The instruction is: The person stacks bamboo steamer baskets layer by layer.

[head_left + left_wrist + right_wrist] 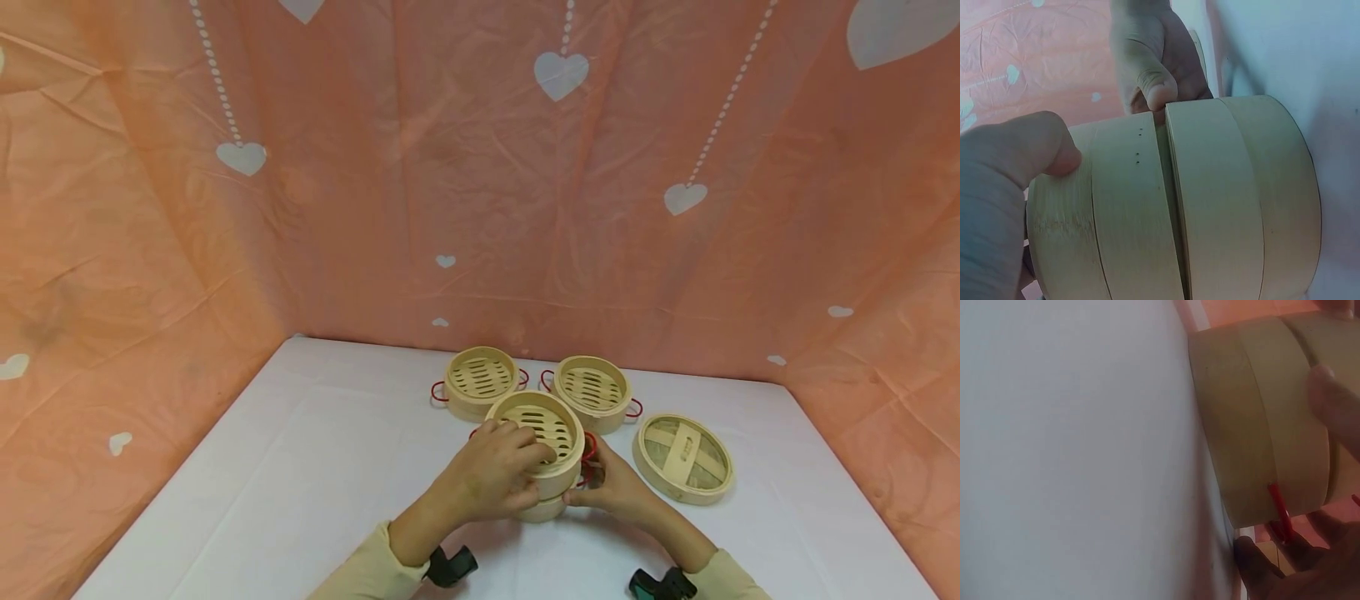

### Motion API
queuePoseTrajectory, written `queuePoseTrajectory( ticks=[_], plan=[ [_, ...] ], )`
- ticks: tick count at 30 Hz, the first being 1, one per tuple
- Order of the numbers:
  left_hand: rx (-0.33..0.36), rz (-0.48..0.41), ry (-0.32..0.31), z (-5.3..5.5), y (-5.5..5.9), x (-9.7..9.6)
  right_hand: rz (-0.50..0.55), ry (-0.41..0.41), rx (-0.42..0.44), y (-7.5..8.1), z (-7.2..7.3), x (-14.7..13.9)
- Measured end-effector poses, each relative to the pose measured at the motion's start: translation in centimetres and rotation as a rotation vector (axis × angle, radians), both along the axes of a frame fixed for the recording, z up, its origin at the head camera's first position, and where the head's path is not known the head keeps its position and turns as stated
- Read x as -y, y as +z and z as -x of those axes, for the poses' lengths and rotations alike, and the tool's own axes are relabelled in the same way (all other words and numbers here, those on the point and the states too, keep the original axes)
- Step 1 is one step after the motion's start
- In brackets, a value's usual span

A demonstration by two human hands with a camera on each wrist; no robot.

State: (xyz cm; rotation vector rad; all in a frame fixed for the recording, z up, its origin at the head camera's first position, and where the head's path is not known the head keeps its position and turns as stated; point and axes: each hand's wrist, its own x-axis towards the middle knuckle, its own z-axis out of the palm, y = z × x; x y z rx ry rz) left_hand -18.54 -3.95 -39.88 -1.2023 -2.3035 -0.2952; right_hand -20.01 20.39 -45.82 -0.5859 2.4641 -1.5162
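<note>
Two round bamboo steamer baskets stand one on the other near the middle of the table. My left hand [495, 471] grips the upper steamer basket [561, 479], fingers over its rim above the slatted base and thumb against the outer wall. With thumb and fingers spread around its side, my right hand [611, 485] holds the lower steamer basket [1235, 412]; its thumb lies at the seam between the two. A narrow, uneven gap runs along that seam in the left wrist view, between the upper wall [1132, 212] and the lower wall [1216, 200]. Red handles [1280, 512] show beside my right fingers.
Behind the stack, two more steamer baskets with red handles stand at the left [480, 379] and right [592, 392]. A round woven lid [684, 458] lies to the right. A white cloth covers the table [300, 467]; a pink curtain [480, 208] with hearts surrounds it.
</note>
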Motion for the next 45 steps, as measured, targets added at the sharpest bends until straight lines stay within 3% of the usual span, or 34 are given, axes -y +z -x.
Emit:
queuePoseTrajectory(
  ticks=[12, 34, 45],
  plan=[
    [0.009, 0.012, -0.004, -0.18, -0.03, -0.09, -0.005, 0.006, -0.006, 0.08, -0.14, -0.02],
    [0.037, 0.005, -0.014, -0.28, -0.22, -0.24, 0.112, 0.059, 0.008, -0.05, -0.11, -0.04],
    [0.048, 0.012, -0.013, -0.36, -0.06, -0.20, 0.081, 0.049, 0.011, 0.22, -0.19, 0.02]
  ],
)
